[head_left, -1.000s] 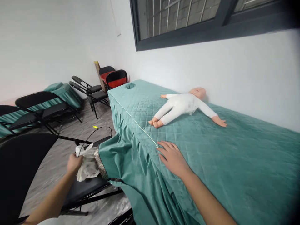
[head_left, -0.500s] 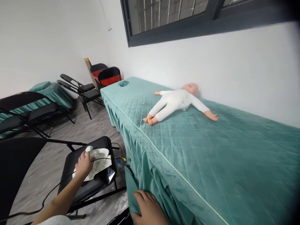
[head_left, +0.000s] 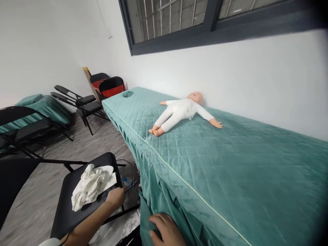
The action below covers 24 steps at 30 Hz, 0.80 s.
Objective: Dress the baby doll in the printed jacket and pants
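A baby doll in white clothes lies face up on a long bed with a quilted teal cover, close to the wall. My left hand reaches over the front edge of a black folding chair's seat, fingers closed on a dark thing I cannot make out. A crumpled white cloth lies on that seat just left of the hand. My right hand rests on the hanging side of the teal cover at the bottom of the view, fingers curled against the fabric.
A small water bottle sits on the floor between chair and bed. Several black folding chairs stand along the left, two red-backed ones in the corner. Another teal-covered bed is at the far left. A barred window runs above.
My left hand left the white cloth and moved right to the chair's front edge. My right hand dropped from the bed's top edge to the hanging skirt. The cable over the cloth is gone.
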{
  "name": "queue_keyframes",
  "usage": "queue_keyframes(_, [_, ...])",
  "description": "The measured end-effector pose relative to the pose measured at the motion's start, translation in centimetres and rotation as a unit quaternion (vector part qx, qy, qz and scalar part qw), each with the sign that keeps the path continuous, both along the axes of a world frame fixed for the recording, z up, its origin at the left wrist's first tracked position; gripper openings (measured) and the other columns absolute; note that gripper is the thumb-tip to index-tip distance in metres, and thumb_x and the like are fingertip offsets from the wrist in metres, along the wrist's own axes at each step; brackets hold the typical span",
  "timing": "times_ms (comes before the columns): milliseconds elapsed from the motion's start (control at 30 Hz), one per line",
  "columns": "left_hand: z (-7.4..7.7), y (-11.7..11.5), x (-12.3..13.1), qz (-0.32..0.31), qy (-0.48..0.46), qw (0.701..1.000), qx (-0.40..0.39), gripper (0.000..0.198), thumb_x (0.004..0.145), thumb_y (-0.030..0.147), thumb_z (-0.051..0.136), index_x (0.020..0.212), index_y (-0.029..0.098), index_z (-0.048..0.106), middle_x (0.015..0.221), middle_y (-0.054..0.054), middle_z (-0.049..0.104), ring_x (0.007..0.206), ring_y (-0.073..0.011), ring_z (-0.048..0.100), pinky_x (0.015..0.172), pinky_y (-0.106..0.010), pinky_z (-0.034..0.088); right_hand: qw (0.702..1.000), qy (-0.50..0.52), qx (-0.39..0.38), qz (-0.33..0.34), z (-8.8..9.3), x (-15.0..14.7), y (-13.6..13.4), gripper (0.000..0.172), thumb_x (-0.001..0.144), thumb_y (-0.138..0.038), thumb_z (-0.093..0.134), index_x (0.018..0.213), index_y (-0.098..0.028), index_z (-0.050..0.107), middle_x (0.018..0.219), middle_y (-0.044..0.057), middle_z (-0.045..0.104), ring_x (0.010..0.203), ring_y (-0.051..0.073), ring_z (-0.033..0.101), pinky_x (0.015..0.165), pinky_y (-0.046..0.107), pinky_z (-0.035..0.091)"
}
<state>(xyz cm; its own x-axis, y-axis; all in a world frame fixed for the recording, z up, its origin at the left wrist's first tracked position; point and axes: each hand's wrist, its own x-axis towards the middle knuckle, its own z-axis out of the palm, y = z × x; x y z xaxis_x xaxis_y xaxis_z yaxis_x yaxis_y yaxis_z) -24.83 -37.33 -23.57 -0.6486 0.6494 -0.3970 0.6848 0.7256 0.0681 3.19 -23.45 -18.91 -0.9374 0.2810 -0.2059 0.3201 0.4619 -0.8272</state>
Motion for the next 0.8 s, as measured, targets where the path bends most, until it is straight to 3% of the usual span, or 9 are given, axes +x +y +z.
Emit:
queue_keyframes(233, [-2.2, -2.0, 2.4, 0.0, -0.014, 1.0, -0.006, 0.043, 0.084, 0.009, 0.04, 0.117, 0.02, 0.066, 0.113, -0.018, 0.072, 0.103, -0.0357, 0.073, 0.082, -0.044, 0.049, 0.999, 0.045, -0.011, -0.019, 0.5, 1.5, 0.0, 0.036, 0.082, -0.006, 0.058, 0.114, -0.018, 0.069, 0.12, 0.009, 0.072, 0.117, 0.023, 0.062, 0.105, 0.035, 0.044])
queue_keyframes(367, [-2.6, -2.5, 1.8, 0.013, -0.017, 1.0, 0.002, 0.027, 0.09, 0.023, 0.046, 0.111, 0.023, 0.063, 0.114, -0.014, 0.071, 0.11, -0.0334, 0.069, 0.087, -0.041, 0.047, 0.997, 0.069, -0.014, -0.031, 0.1, 2.1, 0.0, 0.034, 0.081, -0.008, 0.058, 0.111, -0.02, 0.069, 0.117, 0.007, 0.073, 0.113, 0.022, 0.063, 0.103, 0.035, 0.045])
queue_keyframes(467, [-2.8, -1.5, 0.4, 0.052, -0.001, 0.999, 0.016, 0.033, 0.1, 0.039, 0.033, 0.104, 0.022, 0.06, 0.108, -0.014, 0.071, 0.105, -0.031, 0.069, 0.084, -0.039, 0.047, 0.995, 0.09, -0.011, -0.029, -0.5, 2.3, 0.0, 0.034, 0.081, -0.009, 0.058, 0.111, -0.021, 0.069, 0.115, 0.007, 0.073, 0.11, 0.022, 0.064, 0.103, 0.034, 0.044])
queue_keyframes(600, [-2.8, 1.7, -2.1, 0.158, 0.106, 0.979, 0.076, 0.038, 0.1, 0.035, 0.029, 0.109, 0.016, 0.061, 0.113, -0.017, 0.068, 0.109, -0.0303, 0.064, 0.086, -0.038, 0.047, 0.994, 0.104, -0.002, -0.022, -2.0, 2.2, -0.1, 0.034, 0.081, -0.013, 0.06, 0.112, -0.02, 0.069, 0.114, 0.007, 0.074, 0.109, 0.022, 0.065, 0.103, 0.034, 0.043])
queue_keyframes(700, [-2.8, 3.9, -3.8, 0.195, 0.172, 0.961, 0.098, 0.042, 0.096, 0.029, 0.034, 0.126, 0.011, 0.057, 0.133, -0.024, 0.058, 0.128, -0.0367, 0.051, 0.096, -0.048, 0.044, 0.995, 0.1, 0.017, -0.008, -4.0, 2.2, -0.4, 0.033, 0.079, -0.017, 0.063, 0.112, -0.021, 0.069, 0.113, 0.006, 0.075, 0.107, 0.022, 0.065, 0.103, 0.033, 0.043])
queue_keyframes(800, [-3.5, 3.9, -5.5, 0.23, 0.216, 0.944, 0.096, 0.048, 0.096, 0.028, 0.031, 0.135, 0.011, 0.053, 0.153, -0.027, 0.042, 0.142, -0.0426, 0.036, 0.1, -0.064, 0.039, 0.995, 0.096, 0.037, -0.002, -6.4, 2.2, -0.8, 0.031, 0.079, -0.021, 0.066, 0.11, -0.023, 0.069, 0.112, 0.004, 0.076, 0.105, 0.021, 0.067, 0.103, 0.031, 0.044])
